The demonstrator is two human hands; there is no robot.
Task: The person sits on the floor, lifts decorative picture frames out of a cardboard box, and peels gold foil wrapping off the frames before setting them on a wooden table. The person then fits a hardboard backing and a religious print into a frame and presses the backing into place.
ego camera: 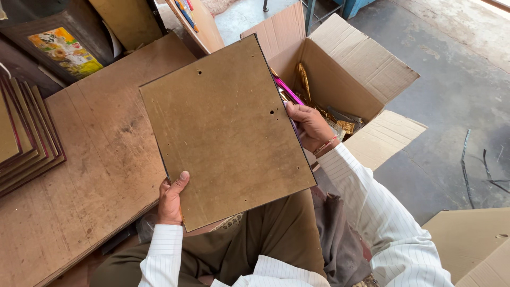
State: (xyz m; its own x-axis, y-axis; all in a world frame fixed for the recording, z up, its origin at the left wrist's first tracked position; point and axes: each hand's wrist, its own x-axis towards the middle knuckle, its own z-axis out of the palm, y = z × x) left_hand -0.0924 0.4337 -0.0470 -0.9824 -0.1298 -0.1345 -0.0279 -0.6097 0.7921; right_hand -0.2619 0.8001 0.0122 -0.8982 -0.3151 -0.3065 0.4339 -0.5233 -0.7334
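Head view: one brown board (226, 127), back side up, held over the lap. Left hand (171, 201) grips its near edge, right hand (311, 126) its far-right edge. One open cardboard box (350, 69) right of board, one frame stack (24, 135) left. Wooden bench (85, 175), concrete floor (457, 90).

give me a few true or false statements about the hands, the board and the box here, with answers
1. Both hands hold the brown board. True: the left hand grips its near edge and the right hand its far side edge.
2. The cardboard box is closed. False: its flaps are open, with gold pieces inside.
3. A stack of boards lies on the wooden table. True.
4. The board lies flat on the table. False: it is held up above the lap.
5. The sleeves are plain black. False: they are white with thin stripes.
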